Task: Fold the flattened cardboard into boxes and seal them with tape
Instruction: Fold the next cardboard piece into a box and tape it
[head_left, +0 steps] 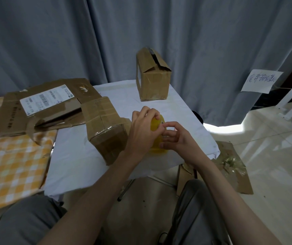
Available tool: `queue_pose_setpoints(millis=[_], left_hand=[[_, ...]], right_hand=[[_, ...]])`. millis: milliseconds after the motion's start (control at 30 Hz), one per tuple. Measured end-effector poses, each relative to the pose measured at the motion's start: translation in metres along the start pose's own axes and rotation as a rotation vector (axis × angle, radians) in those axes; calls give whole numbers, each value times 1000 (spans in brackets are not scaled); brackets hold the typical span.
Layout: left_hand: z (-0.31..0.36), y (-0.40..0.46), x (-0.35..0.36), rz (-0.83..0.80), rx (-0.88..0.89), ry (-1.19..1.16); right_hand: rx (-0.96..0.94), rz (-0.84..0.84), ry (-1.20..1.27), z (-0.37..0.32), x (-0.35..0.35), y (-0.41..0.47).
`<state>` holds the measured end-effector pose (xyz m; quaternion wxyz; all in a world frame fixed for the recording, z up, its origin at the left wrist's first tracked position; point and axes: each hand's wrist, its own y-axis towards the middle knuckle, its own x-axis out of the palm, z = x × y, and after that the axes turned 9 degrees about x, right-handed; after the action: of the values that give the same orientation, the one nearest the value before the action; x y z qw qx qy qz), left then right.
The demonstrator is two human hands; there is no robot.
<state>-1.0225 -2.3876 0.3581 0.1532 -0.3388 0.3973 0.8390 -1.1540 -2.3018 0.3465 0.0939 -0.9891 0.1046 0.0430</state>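
Head view looks down on a yellow plastic tape dispenser [156,137] held above the near right part of a counter draped in white cloth [74,156]. The left hand [141,128] wraps over its top and left side, fingers curled round it. The right hand [175,137] meets it from the right, thumb and forefinger pinching at a small spot on its upper edge; whether they hold a tape end cannot be told.

Just left of the hands, a small folded brown cardboard box [106,133] lies tilted on the cloth, glossy clear tape running over its seams. Behind it, across the join with a surface covered in orange-and-white checked cloth [9,156], rests a flattened brown cardboard sheet with a white shipping label [41,106].

At the far edge of the counter stands a taller brown cardboard box [153,76], upright, its top flaps peaked and not fully closed.

On the floor to the right lies a torn piece of cardboard with crumpled clear tape [230,165]. Grey curtains [53,41] hang behind, with a white handwritten paper note [261,81] fixed at the right.
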Motion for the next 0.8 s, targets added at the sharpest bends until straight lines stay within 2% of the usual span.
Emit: queue_pose_setpoints(millis=[233,367,500,800], left_hand=[[10,0,1,-25,24,62],[11,9,-21,-161,-10,38],[9,28,-42,-297,33,196],[14,54,-66,-514,156,264]], right_hand=[[-8,8,4,3,-2,-2],[-22,-20,-29,1,-6,-6],[-22,-62,-83,-2,-8,-7],[-22,-133,-102,-1,-10,-4]])
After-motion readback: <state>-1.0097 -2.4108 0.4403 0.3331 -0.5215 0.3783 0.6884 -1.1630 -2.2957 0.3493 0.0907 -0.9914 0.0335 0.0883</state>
